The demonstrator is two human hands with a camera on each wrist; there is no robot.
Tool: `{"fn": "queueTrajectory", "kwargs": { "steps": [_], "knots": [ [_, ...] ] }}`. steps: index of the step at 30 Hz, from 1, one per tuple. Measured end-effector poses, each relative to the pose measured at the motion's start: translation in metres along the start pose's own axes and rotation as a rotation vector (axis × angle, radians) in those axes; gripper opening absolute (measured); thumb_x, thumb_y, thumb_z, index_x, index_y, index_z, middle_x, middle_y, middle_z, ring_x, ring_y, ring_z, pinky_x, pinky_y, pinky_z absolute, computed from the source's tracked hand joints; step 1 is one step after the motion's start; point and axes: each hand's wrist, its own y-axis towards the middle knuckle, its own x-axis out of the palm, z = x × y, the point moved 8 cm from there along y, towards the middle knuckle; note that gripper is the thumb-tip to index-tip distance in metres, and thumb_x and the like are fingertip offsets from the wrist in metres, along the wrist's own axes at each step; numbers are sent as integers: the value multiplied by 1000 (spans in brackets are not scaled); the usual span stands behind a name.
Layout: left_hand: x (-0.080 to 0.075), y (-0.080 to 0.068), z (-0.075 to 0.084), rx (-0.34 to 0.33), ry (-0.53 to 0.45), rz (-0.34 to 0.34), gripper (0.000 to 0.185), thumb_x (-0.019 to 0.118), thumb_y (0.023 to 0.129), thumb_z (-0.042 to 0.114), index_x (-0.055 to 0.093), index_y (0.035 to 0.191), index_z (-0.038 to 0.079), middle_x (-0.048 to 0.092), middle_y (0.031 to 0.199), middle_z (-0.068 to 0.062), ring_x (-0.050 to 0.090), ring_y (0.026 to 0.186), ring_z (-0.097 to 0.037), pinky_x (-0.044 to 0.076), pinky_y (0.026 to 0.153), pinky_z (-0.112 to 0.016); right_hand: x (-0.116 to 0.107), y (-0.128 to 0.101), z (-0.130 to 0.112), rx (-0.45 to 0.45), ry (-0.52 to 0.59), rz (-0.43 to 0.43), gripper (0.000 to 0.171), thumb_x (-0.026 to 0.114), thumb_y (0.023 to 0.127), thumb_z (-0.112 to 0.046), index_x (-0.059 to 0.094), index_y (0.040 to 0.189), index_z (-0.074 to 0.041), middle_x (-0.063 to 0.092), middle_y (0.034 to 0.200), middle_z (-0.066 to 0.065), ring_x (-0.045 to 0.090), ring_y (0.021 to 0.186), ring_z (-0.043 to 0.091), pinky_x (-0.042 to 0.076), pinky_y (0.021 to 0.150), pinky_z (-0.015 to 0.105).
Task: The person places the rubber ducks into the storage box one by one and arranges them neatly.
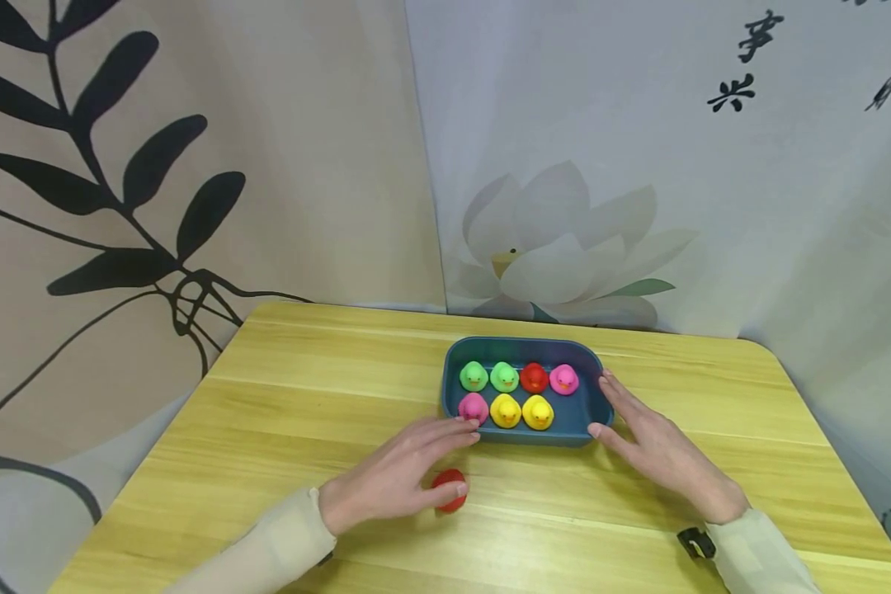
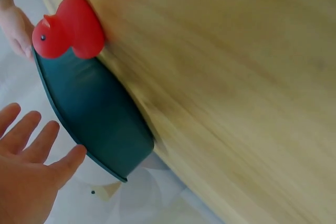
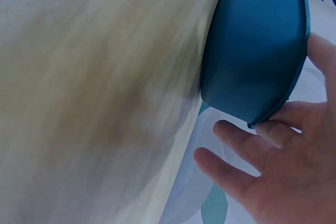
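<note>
A red rubber duck (image 2: 80, 27) stands on the table in front of the tray; the thumb overlaps it in the head view. My left hand (image 1: 408, 469) hovers over it with fingers spread, apart from the duck in the left wrist view. Its fingertips overlap the near left rim of a dark blue-green tray (image 1: 530, 440). At the tray's right end, my right hand (image 1: 664, 450) touches the rim with extended fingers and thumb. Inside sit two green ducks (image 1: 488, 377), a red duck (image 1: 534, 378), two pink ducks (image 1: 564, 380) and two yellow ducks (image 1: 522, 412) in two rows.
The wooden table (image 1: 297, 396) has its back edge against a printed curtain (image 1: 327, 148). Another curtain panel (image 1: 824, 206) hangs on the right. A black band (image 1: 696, 543) shows at the right wrist.
</note>
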Motion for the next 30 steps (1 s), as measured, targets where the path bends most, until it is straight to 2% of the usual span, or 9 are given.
{"fn": "queueTrajectory", "kwargs": {
  "steps": [5,12,21,30],
  "knots": [
    [4,-7,0,-23,-13,-29,57,65,101,43,56,149,12,49,158,1,47,144,-22,40,117,-48,0,0,0,0,-1,0,81,53,106,-51,19,166,-10,13,172,15,29,149,50,30,113,71],
    [4,-15,-4,-43,-47,-43,56,66,101,42,57,148,13,53,155,1,51,140,-22,43,114,-48,0,1,0,0,-3,1,81,53,106,-51,19,166,-9,13,172,16,28,149,50,30,113,71],
    [13,-22,-11,-103,-139,-129,54,68,101,40,58,147,14,60,146,1,57,133,-20,49,109,-42,0,0,0,0,-2,0,83,51,106,-56,19,166,-9,14,172,17,28,149,50,30,114,70],
    [15,-23,-12,-94,-224,-140,43,70,101,34,66,139,14,66,136,4,62,123,-13,53,102,-34,0,0,0,-10,-1,5,83,49,106,-57,19,166,-9,14,172,17,28,149,50,31,113,70]
  ]
}}
